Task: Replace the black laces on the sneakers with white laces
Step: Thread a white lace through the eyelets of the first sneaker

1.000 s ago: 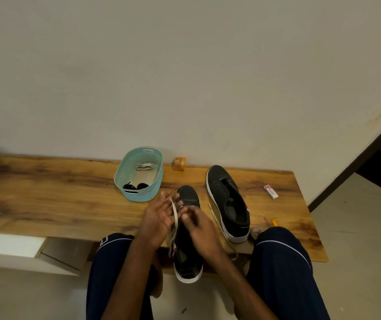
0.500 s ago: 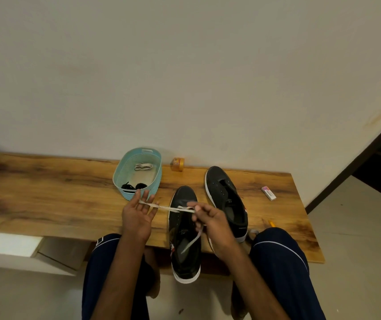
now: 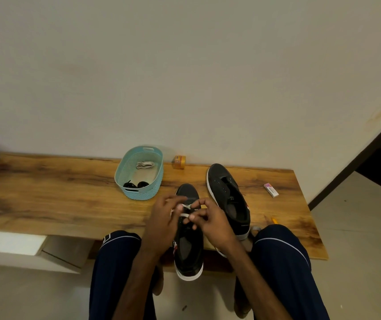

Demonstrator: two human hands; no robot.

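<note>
Two black sneakers sit on my wooden bench (image 3: 46,192): the unlaced sneaker (image 3: 228,199) lies to the right, the near sneaker (image 3: 188,245) overhangs the front edge between my knees. My left hand (image 3: 161,225) and right hand (image 3: 212,224) both pinch the white lace (image 3: 186,214) over its eyelets. The basket (image 3: 149,195) (teal, behind) holds the black laces (image 3: 136,184) and a white bundle (image 3: 145,165).

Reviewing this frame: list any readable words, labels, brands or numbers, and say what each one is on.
No text here can be read.
Eraser: printed wording on its wrapper, too small and blurred.
Orange tape roll: dark marks on its side, illegible.
Right sneaker: small tag on the tongue, too blurred.
Sneaker being laced: red and white mark on its side, unreadable.
</note>
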